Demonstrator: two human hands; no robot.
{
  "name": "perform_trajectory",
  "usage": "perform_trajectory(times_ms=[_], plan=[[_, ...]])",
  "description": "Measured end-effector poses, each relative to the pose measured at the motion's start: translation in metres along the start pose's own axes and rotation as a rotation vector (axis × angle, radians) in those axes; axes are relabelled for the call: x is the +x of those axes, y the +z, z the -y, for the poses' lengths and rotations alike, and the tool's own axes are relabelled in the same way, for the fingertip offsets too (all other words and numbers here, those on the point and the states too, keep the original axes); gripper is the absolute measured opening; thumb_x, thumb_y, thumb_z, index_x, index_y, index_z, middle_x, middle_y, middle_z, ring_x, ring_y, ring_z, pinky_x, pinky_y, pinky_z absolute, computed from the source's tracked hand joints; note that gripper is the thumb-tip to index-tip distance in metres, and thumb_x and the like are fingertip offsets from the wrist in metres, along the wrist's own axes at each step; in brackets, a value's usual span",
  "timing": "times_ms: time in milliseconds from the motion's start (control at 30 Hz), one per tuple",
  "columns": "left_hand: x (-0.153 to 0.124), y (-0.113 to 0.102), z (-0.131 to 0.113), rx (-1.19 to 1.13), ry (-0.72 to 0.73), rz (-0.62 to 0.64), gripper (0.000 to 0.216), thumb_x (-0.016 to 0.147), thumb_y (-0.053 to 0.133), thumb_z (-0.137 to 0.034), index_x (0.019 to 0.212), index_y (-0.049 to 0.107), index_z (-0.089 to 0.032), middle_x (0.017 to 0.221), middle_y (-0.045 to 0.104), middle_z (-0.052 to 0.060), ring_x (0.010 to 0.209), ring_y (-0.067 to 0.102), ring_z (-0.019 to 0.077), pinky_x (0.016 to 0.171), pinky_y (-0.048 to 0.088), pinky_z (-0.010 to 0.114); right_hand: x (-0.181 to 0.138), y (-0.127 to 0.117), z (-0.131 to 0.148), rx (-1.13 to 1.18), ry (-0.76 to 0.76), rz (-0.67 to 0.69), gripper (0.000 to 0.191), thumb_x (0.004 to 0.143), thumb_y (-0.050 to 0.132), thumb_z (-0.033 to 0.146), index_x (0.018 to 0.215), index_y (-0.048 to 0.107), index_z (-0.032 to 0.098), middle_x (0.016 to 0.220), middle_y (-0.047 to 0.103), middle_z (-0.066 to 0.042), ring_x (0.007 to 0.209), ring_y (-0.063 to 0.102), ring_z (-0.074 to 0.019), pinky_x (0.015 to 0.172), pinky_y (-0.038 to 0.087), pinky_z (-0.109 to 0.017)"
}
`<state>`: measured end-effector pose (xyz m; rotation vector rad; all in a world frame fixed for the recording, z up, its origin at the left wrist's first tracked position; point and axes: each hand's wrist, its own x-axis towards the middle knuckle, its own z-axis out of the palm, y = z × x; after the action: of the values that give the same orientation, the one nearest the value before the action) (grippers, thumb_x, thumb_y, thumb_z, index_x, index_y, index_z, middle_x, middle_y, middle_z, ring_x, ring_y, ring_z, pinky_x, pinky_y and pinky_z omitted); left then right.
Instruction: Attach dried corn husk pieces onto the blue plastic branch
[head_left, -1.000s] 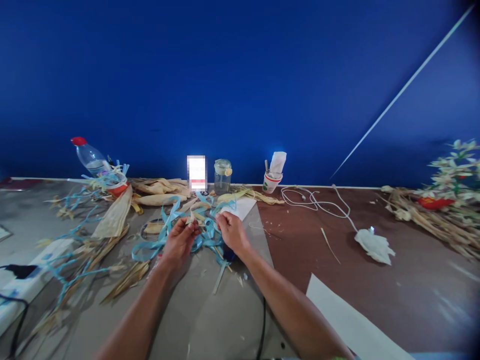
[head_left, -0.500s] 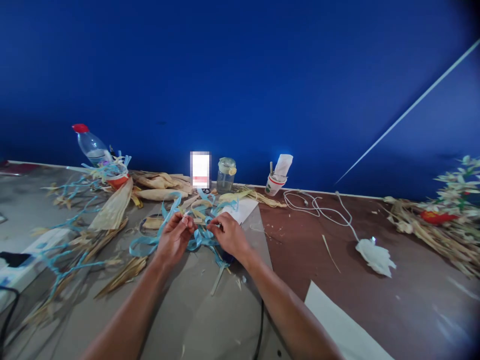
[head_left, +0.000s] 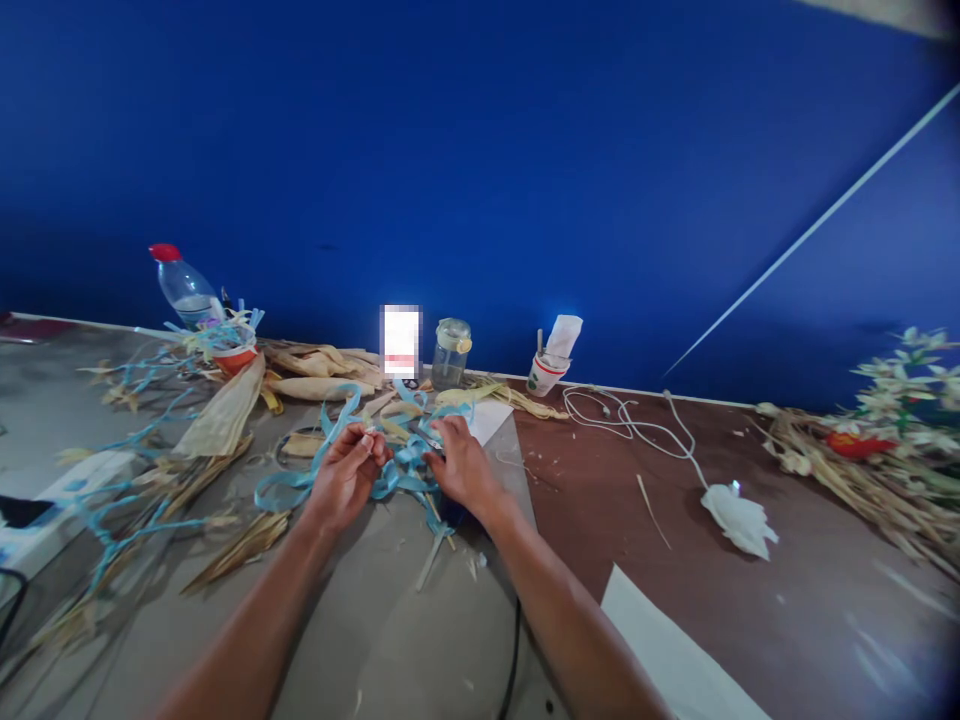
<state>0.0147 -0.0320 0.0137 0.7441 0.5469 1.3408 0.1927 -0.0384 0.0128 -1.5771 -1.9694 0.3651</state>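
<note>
My left hand (head_left: 349,472) is closed in a pinch on a small pale piece (head_left: 369,430), too small to name for certain. To its right, my right hand (head_left: 463,462) has its thumb and fingers around a thin grey tool (head_left: 429,436), metal-looking and mostly covered by the fingers. Curls of light blue ribbon (head_left: 289,492) lie around and between both hands. Strips of pale corn husk (head_left: 397,430) are mixed in with the ribbon. Under the right hand a dark object is largely hidden.
Behind the hands are corn husks (head_left: 326,388), a glass jar (head_left: 450,355) and a paper cup (head_left: 549,372). On the left stand a red-capped bottle (head_left: 184,285) and a power strip (head_left: 67,500). A white cable (head_left: 622,412), white paper (head_left: 660,650) and a dried bundle (head_left: 847,470) lie right.
My right hand has moved slightly up and its fingers have spread from a tight pinch, with a thin grey tool now at them. My left hand keeps its pinch.
</note>
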Motion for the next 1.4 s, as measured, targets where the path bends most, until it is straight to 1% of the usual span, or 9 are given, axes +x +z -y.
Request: perform_trajectory(times_ms=[67,167,467,667,867,1033,1133,1233,1400], plan=[[0.0,0.0,0.0,-0.003,-0.004,-0.006,0.017,0.069,0.075,-0.019,0.078,0.06,-0.02,0.065,0.056,-0.003,0.062,0.054,0.01,0.067,0.05,0.026,0.003,-0.004,-0.004,0.101,0.022,-0.002,0.04,0.078,0.061,0.02,0.117,0.054,0.018,0.115,0.054,-0.011,0.084,0.057,-0.0172,0.081,0.047,-0.033],[0.001,0.001,0.001,-0.013,-0.016,-0.002,0.017,0.069,0.075,-0.019,0.078,0.061,-0.019,0.066,0.056,-0.002,0.062,0.053,0.0099,0.067,0.05,0.026,0.004,-0.013,-0.006,0.221,0.053,0.004,0.029,0.078,0.06,0.021,0.106,0.06,0.018,0.105,0.059,-0.007,0.069,0.056,-0.0123,0.077,0.048,-0.031],[0.002,-0.001,0.009,-0.028,-0.071,0.0,0.014,0.07,0.075,-0.02,0.077,0.064,-0.016,0.063,0.055,-0.001,0.061,0.053,0.0097,0.066,0.05,0.025,0.013,-0.038,0.005,0.292,0.093,-0.036,0.017,0.079,0.058,0.024,0.093,0.066,0.017,0.094,0.066,-0.004,0.072,0.059,-0.0124,0.074,0.048,-0.027],[0.001,0.001,0.009,-0.057,-0.069,-0.037,0.022,0.061,0.081,-0.019,0.073,0.063,-0.016,0.066,0.06,-0.001,0.061,0.055,0.0093,0.067,0.051,0.026,0.015,-0.033,0.012,0.293,0.097,0.038,0.016,0.079,0.056,0.021,0.089,0.067,0.016,0.084,0.068,-0.003,0.072,0.06,-0.0139,0.073,0.047,-0.027],[0.001,-0.001,0.01,-0.046,-0.085,-0.059,0.023,0.062,0.081,-0.018,0.073,0.061,-0.016,0.072,0.064,0.0,0.063,0.059,0.0099,0.067,0.05,0.026,0.016,-0.028,0.012,0.265,0.103,0.044,0.016,0.077,0.053,0.013,0.08,0.067,0.019,0.077,0.068,0.0,0.072,0.059,-0.0138,0.072,0.044,-0.025],[0.001,-0.003,0.012,-0.029,-0.09,-0.081,0.021,0.063,0.079,-0.017,0.073,0.061,-0.016,0.072,0.064,0.0,0.061,0.059,0.0102,0.065,0.05,0.025,0.022,-0.021,0.009,0.193,0.153,0.043,0.02,0.082,0.054,0.024,0.065,0.063,0.018,0.066,0.064,0.0,0.066,0.057,-0.0139,0.064,0.039,-0.023],[0.001,-0.003,0.011,-0.025,-0.076,-0.093,0.019,0.063,0.078,-0.016,0.074,0.063,-0.015,0.071,0.064,0.001,0.06,0.058,0.0099,0.063,0.051,0.024,0.028,-0.013,0.006,0.16,0.162,0.049,0.016,0.08,0.056,0.023,0.067,0.063,0.018,0.067,0.064,0.0,0.067,0.057,-0.0139,0.064,0.039,-0.023],[0.001,-0.003,0.009,-0.031,-0.084,-0.101,0.018,0.063,0.079,-0.016,0.074,0.064,-0.015,0.071,0.064,0.001,0.061,0.058,0.0098,0.06,0.05,0.022,0.039,-0.004,0.002,0.086,0.145,0.042,0.009,0.078,0.057,0.017,0.076,0.065,0.019,0.078,0.067,-0.002,0.075,0.059,-0.0153,0.07,0.041,-0.024],[0.003,-0.005,0.009,-0.037,-0.073,-0.105,0.018,0.063,0.079,-0.017,0.072,0.063,-0.015,0.068,0.062,0.0,0.059,0.056,0.0083,0.059,0.049,0.02,0.07,0.006,-0.001,-0.098,0.111,0.069,0.016,0.081,0.05,0.015,0.085,0.066,0.017,0.095,0.067,-0.009,0.092,0.06,-0.0188,0.081,0.042,-0.027]])
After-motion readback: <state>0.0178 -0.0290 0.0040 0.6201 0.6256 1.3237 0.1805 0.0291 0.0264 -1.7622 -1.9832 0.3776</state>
